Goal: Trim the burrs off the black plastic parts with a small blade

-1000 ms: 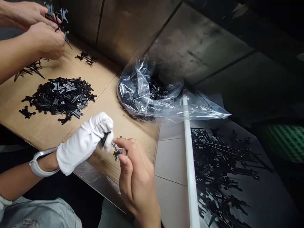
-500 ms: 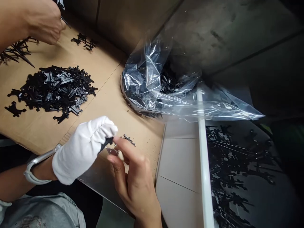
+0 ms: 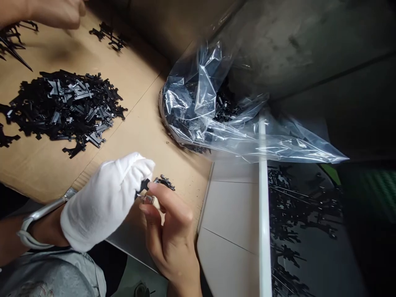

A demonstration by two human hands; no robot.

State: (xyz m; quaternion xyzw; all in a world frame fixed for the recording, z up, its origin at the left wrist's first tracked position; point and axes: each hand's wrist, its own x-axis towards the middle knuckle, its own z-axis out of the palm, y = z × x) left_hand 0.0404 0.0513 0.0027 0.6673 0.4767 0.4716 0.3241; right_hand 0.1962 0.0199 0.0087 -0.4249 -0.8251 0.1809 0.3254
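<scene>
My left hand [image 3: 105, 202], in a white cotton glove, pinches a small black plastic part [image 3: 142, 186] at its fingertips. My right hand [image 3: 168, 231] is bare and holds a small shiny metal tool [image 3: 148, 199] between thumb and fingers, its tip against the black part. Just beyond both hands, a small clump of black parts [image 3: 163, 182] lies on the cardboard sheet [image 3: 145, 123]. A large heap of black plastic parts [image 3: 64, 105] lies to the left.
A co-worker's hand [image 3: 52, 12] shows at the top left, near spiky black parts [image 3: 12, 45] and a small cluster [image 3: 108, 36]. A clear plastic bag of black parts [image 3: 198, 103] sits right of the cardboard. Beyond a white rail [image 3: 264, 214], a bin holds black parts [image 3: 297, 206].
The view has swung, so the heap sits further left. The co-worker's hand has moved up to the frame's top edge. The small clump near my hands now shows fully, and my hands have come closer together.
</scene>
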